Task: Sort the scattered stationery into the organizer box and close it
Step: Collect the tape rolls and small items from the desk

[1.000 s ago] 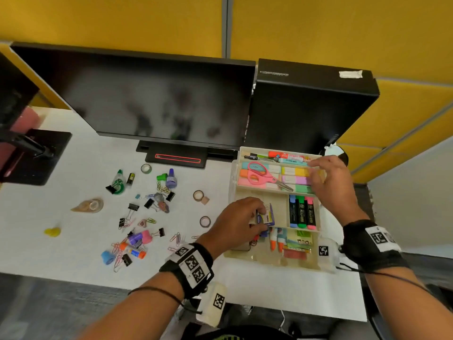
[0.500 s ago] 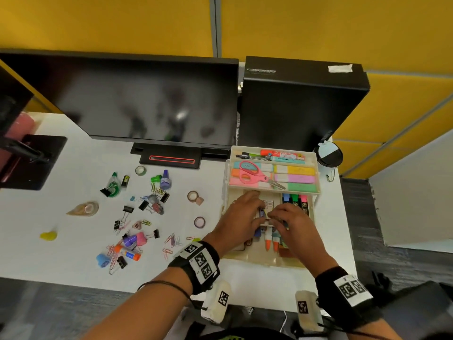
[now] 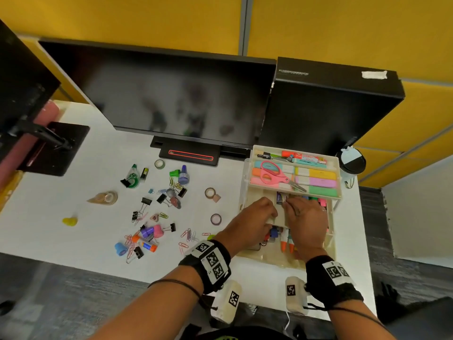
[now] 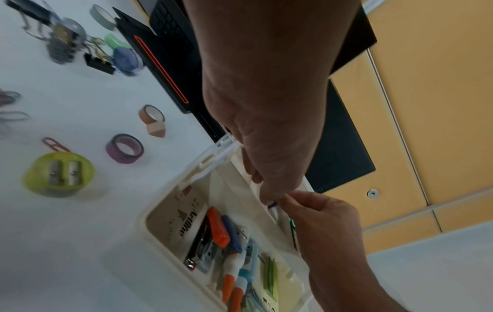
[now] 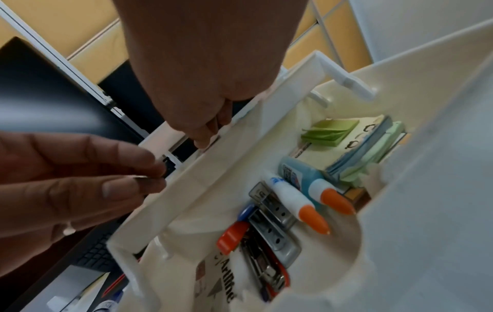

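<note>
The cream organizer box (image 3: 333, 224) stands open at the table's right, its top tray (image 3: 339, 173) holding highlighters and pink scissors (image 3: 272, 176). Both hands meet over the middle tray. My left hand (image 3: 273, 211) and my right hand (image 3: 288, 203) pinch a small purple box (image 3: 280, 198) standing in that tray. In the right wrist view my right hand (image 5: 205, 141) curls down into the tray slot, while the left hand (image 5: 149, 173) pinches a thin edge. A stapler (image 5: 266, 232) and glue pens (image 5: 301, 202) lie in the bottom compartment. Scattered clips (image 3: 188, 235) and tape rolls (image 3: 216, 219) lie left of the box.
A monitor (image 3: 171, 94) and a black case (image 3: 328, 106) stand behind the box. A lidded cup (image 3: 351, 163) is at its back right. A green sharpener (image 4: 58, 174), stamp (image 3: 183, 176), correction tape (image 3: 131, 179) and tape dispenser (image 3: 105, 197) lie on the white table.
My right hand came down from the top tray's right end to the middle tray and joined the left hand. Both then shifted slightly toward the back with the small box.
</note>
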`<state>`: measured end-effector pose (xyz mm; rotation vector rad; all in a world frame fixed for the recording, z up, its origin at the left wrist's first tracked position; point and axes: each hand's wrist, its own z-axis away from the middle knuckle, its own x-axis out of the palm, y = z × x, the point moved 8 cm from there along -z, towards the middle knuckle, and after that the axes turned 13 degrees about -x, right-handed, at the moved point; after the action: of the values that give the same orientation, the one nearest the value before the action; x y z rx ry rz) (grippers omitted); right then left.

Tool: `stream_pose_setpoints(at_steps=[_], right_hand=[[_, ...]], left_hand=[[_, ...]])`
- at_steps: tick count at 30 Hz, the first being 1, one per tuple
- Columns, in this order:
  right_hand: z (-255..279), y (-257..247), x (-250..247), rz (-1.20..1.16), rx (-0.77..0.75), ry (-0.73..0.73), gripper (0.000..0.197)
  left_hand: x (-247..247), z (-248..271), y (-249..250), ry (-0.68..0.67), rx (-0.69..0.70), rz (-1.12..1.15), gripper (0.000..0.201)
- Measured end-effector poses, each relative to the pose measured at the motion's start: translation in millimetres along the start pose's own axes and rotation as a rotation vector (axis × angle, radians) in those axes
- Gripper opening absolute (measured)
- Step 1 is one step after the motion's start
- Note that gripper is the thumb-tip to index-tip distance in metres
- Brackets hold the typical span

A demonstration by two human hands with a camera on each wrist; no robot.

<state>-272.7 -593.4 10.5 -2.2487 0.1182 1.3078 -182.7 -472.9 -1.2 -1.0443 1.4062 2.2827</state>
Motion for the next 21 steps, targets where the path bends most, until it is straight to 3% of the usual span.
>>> stream_pose_setpoints(at_steps=[7,11,15,21], right_hand=[[9,-27,-11,-0.003,0.031,0.065,0.008],[-1,-89,3,-0.100,-0.136,0.025,0.001],[-18,-148,51,-0.235,-0.166,-0.135,0.005],[-53,-233,149,-0.260,-0.189,-0.523,0.020]], left_hand=[[-32,35,-33,0.065,0.013,0.197,0.025],[-68,55,-91,0.183,-0.109,0.293,0.017],[-110,81,-155,0.301,-0.217,0.319,0.015],[-165,143,-252,0.458,-0.410,0.407,0.012]])
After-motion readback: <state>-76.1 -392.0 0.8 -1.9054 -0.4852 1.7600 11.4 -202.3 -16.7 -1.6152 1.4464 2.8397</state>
